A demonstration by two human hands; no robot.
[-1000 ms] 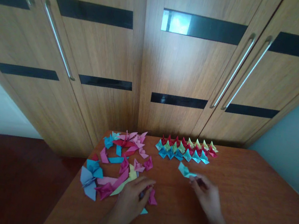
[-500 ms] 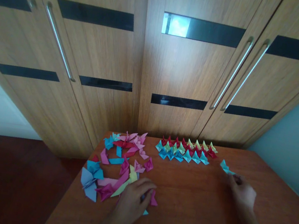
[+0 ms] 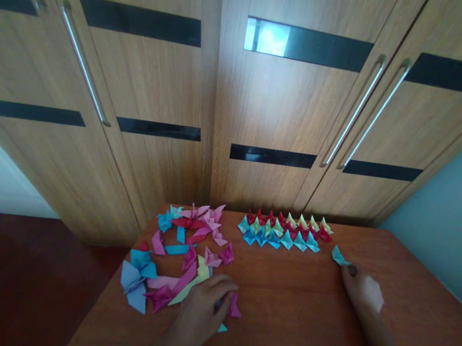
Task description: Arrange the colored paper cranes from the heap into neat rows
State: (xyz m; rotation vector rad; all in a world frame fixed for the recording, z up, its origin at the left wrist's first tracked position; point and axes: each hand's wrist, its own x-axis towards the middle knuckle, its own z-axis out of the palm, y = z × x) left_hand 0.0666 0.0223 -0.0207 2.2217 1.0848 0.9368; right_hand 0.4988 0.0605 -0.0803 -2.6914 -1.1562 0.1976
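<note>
Over the near edge of a loose heap of folded papers [image 3: 161, 297], the left hand [image 3: 206, 305] lies with its fingers curled and its thumb close to the forefinger; whether it pinches anything cannot be told. Just to its right a magenta paper [image 3: 236, 305] pokes out, and a light-blue tip [image 3: 222, 329] shows below its fingers. On its left side, a yellow-green strip [image 3: 186, 289] runs close by.

Well to the right of that hand, over the brown table [image 3: 275, 334], the right hand [image 3: 361, 288] has thumb and fingers drawn together on one end of a light-blue folded paper [image 3: 340, 256], its free end pointing away and leftward. The step in hand seems to be positioning this piece near the rows' right end; the next move appears to call for a light pinch and a steady wrist, to spare the folds.

Left of the right hand and farther off stand the rows of folded papers [image 3: 300, 241], apart from the held piece. Past both hands rise wooden cabinet doors [image 3: 279, 98].
</note>
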